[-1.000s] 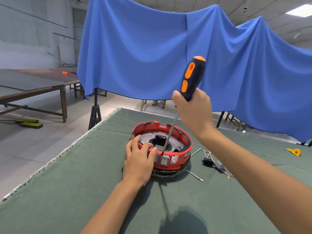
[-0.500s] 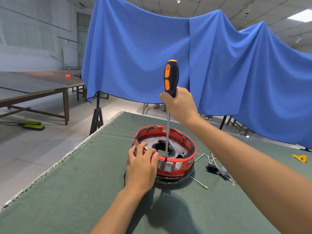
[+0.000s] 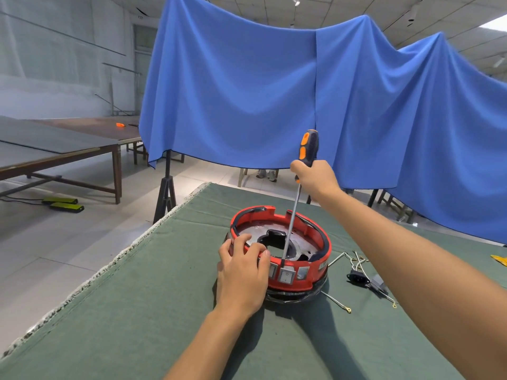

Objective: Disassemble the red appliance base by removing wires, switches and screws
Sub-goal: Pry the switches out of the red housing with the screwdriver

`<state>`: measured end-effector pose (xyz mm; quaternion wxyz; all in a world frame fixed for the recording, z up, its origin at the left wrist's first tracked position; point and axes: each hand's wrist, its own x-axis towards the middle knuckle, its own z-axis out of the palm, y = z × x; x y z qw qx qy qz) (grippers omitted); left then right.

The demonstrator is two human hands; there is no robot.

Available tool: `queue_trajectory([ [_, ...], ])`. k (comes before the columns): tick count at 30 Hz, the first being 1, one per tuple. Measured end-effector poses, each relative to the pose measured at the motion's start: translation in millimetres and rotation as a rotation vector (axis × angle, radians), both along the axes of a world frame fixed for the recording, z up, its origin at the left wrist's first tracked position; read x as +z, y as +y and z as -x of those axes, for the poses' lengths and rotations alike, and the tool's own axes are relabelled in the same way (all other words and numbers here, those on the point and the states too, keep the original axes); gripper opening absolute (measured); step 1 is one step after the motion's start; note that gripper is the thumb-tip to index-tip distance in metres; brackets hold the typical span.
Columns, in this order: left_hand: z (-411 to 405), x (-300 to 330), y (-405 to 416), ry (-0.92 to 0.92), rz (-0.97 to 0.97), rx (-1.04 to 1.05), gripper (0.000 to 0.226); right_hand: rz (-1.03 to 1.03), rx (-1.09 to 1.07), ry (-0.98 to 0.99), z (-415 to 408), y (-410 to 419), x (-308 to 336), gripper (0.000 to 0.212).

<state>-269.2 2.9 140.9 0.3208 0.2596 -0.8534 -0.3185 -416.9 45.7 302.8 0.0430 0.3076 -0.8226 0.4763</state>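
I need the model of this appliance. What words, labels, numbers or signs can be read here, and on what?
No text can be read.
Rocker switch on the red base: a small mark, too small to read.
Label at the base's right front: blurred.
Screwdriver handle: no print visible.

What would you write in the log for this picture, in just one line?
left hand grips red base rim | right hand holds screwdriver, tip inside near switches | loose wires on green cloth

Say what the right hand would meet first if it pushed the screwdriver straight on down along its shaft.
Probably the red appliance base, just inside its front wall behind the switches; the tip's exact contact is hidden.
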Motion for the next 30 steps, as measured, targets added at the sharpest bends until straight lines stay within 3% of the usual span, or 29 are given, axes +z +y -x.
queue_trajectory([
  [7, 0.9, 1.0, 1.0, -0.004, 0.008, 0.019, 0.029, 0.288, 0.054, 0.172, -20.6, 29.9, -1.1, 0.034],
  [11, -0.2, 1.8, 2.0, -0.011, 0.002, 0.015, 0.031, 0.31, 0.115, 0.319, -46.2, 39.4, -0.9, 0.035],
  [22, -0.7, -0.6, 0.8, 0.015, 0.016, 0.014, 0.028, 0.179, 0.348, 0.48, -68.8, 33.3, -11.4, 0.039],
  [30, 0.9, -2.3, -0.9, 0.026, 0.007, -0.005, 0.026, 0.009, 0.389, 0.571, -76.1, 13.6, -6.5, 0.043],
])
